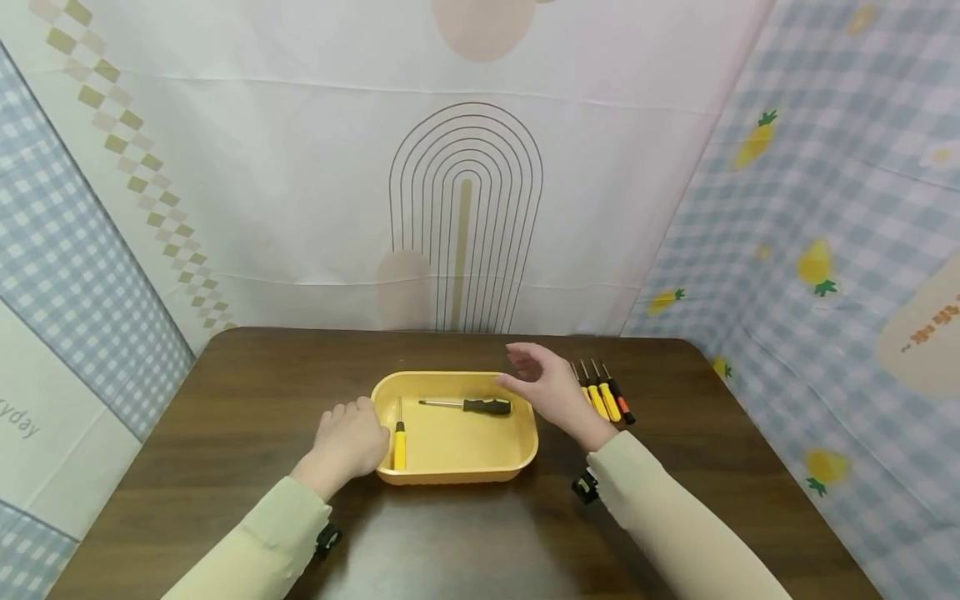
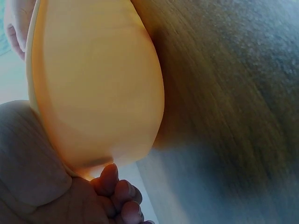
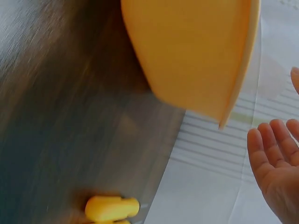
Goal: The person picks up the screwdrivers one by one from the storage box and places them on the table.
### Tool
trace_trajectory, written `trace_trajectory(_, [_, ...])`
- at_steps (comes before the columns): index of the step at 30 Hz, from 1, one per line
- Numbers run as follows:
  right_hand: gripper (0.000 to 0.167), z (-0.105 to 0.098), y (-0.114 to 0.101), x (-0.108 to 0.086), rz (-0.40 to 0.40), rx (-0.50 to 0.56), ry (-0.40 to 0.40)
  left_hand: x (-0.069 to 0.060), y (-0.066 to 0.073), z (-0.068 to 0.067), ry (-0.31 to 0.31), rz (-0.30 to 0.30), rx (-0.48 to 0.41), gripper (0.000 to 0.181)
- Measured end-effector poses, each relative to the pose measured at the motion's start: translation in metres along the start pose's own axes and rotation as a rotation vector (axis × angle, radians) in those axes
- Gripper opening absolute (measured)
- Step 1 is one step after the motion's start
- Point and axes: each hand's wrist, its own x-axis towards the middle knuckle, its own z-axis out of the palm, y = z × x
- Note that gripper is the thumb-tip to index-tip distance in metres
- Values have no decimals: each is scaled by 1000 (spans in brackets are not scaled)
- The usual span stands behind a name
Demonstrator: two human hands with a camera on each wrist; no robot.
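A shallow yellow plastic tray (image 1: 457, 450) stands on the table. Inside it, a screwdriver with a black handle (image 1: 487, 407) lies crosswise near the back, and a yellow-handled screwdriver (image 1: 400, 448) lies lengthwise along the left side. My left hand (image 1: 348, 437) grips the tray's left end; the left wrist view shows its curled fingers (image 2: 124, 190) at the outer wall of the tray (image 2: 100, 88). Above the tray's right back corner hovers my right hand (image 1: 553, 385), fingers loosely bent and holding nothing. In the right wrist view that hand (image 3: 275, 163) is apart from the rim.
Just right of the tray, several screwdrivers (image 1: 606, 400) lie side by side, mostly yellow-handled, one black and red; my right hand partly covers them. The brown wooden table (image 1: 240, 417) ends at a white patterned cloth (image 1: 300, 192) behind, with checked cloth (image 1: 825, 250) on the right.
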Motion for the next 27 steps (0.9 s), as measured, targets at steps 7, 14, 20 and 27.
trace_trajectory(7, [64,16,-6,6,17,6,-67,-1,-1,-1,-8,-4,-3,42])
trace_trajectory(14, [65,31,-7,6,43,-63,-153,-1,0,-1,-14,-3,-5,42])
trace_trajectory(20, [73,40,-7,6,80,-102,-200,0,2,-1,-14,-1,-6,41])
trace_trajectory(27, [72,50,-8,6,114,-66,-237,-1,2,-1,-13,-11,-9,42])
